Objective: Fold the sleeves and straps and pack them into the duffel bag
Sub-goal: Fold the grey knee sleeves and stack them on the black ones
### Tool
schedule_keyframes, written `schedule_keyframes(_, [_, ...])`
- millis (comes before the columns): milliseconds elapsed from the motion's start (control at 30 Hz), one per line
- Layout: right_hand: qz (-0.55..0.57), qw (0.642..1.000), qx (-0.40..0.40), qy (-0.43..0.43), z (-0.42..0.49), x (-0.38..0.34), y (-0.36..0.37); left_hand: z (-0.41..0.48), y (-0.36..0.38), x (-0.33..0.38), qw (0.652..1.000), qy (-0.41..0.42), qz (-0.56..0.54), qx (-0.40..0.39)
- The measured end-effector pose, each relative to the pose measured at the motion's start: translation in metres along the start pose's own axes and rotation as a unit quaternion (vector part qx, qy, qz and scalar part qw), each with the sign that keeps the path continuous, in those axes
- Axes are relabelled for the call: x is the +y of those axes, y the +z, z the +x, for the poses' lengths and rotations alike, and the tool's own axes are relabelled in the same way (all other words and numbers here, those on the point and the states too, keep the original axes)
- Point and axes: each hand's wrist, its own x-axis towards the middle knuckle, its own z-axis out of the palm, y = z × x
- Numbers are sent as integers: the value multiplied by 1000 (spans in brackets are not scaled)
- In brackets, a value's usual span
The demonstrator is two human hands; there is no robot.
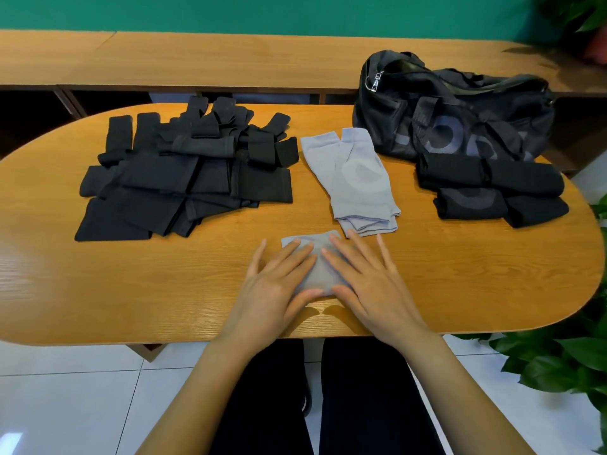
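A folded grey sleeve (316, 270) lies near the table's front edge. My left hand (277, 284) and my right hand (368, 280) press flat on it, fingers straight and spread. Just beyond it lies a stack of unfolded grey sleeves (356, 182). A big heap of black sleeves and straps (184, 172) covers the left of the table. Several folded black sleeves (489, 192) sit at the right, in front of the black duffel bag (453, 110), which stands at the back right.
The oval wooden table (131, 290) has bare wood on both sides of my hands. A long wooden bench (230, 57) runs behind it against a green wall. Green plants (565, 359) crowd the right side near the floor.
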Motion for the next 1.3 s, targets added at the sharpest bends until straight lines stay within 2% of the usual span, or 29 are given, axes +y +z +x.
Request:
schedule_keyframes(100, [-4, 998, -63, -22, -4, 5, 5, -6, 4, -9, 997, -1, -15, -74])
schedule_keyframes(233, [11, 997, -80, -15, -4, 7, 7, -10, 8, -12, 997, -11, -34, -74])
schedule_keyframes(400, [23, 998, -60, -17, -4, 5, 5, -9, 7, -11, 998, -8, -32, -51])
schedule_keyframes(600, [65, 998, 15, -17, -5, 3, 0, -8, 0, -8, 999, -7, -43, -13])
schedule_keyframes(800, [157, 983, 88, 31, 7, 3, -5, -1, -11, 2, 979, -117, -165, 27])
schedule_keyframes(967, [268, 950, 73, 143, 30, -3, -13, 1, -17, 8, 932, -216, -278, 84])
schedule_keyframes(1067, [259, 950, 65, 160, 45, -2, -11, -1, -16, 7, 956, -193, -202, 90])
schedule_keyframes(1167, [230, 959, 49, 158, 55, -2, -7, -2, -9, 1, 992, -108, -53, 32])
schedule_keyframes(1233, [152, 975, 65, 148, 55, -5, -7, -2, -3, -3, 995, -95, -7, -32])
schedule_keyframes(1300, [60, 987, 91, 121, 49, -10, -9, -3, 1, -7, 992, -113, -9, -64])
